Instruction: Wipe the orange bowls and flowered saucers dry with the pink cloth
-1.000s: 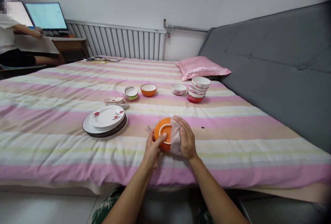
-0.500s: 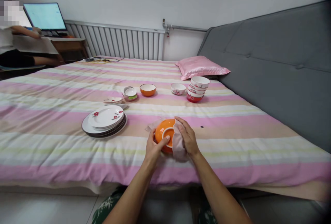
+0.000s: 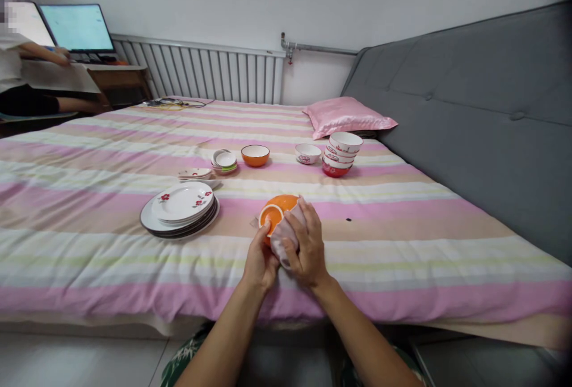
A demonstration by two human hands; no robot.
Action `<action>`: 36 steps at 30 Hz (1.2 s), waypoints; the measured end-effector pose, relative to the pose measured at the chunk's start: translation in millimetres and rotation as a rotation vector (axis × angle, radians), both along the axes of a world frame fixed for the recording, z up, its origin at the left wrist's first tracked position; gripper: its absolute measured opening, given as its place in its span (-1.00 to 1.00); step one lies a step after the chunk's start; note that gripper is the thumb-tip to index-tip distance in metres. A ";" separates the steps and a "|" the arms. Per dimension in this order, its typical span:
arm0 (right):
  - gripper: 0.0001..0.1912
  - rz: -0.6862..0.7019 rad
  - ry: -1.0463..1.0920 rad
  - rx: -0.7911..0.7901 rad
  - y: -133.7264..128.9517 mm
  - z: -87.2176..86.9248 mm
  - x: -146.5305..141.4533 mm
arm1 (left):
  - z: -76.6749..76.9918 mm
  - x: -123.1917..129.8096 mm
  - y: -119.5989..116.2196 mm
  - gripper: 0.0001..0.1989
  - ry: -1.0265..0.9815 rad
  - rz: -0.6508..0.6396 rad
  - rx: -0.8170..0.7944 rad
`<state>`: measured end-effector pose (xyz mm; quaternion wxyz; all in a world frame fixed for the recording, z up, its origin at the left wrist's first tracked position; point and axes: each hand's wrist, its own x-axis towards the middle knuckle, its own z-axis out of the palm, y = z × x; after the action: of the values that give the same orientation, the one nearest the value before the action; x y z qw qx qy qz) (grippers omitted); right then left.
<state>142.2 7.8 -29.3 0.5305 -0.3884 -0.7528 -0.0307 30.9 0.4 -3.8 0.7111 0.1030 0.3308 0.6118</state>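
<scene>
An orange bowl (image 3: 282, 202) is tipped so its underside and white foot ring face me, held above the near part of the bed. My left hand (image 3: 260, 259) grips it from the lower left, thumb on the base inside the ring. A pale pinkish-grey cloth (image 3: 283, 244) lies over the bowl's right side. My right hand (image 3: 308, 244) is closed on the cloth and presses it against the bowl. Most of the bowl's inside is hidden.
Left of my hands stand stacked plates (image 3: 185, 201), small dishes (image 3: 195, 174) and little bowls (image 3: 224, 159). Farther back are another orange bowl (image 3: 255, 156), a white bowl (image 3: 308, 153), stacked bowls (image 3: 342, 155) and a pink pillow (image 3: 348, 116). A person (image 3: 27, 71) sits at a desk, far left.
My right hand and the cloth have moved left across the bowl's underside. The bowl has turned, its foot ring now farther left and higher. My left hand has shifted slightly left.
</scene>
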 end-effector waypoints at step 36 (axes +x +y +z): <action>-0.39 -0.131 0.142 0.130 -10.7 -14.2 -3.9 | 7.2 -10.5 -6.4 -0.54 0.377 -0.100 0.293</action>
<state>138.3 -2.8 -43.5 0.6033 -0.4030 -0.6827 -0.0864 20.3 -6.0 3.4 0.6436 0.3334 0.3600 0.5873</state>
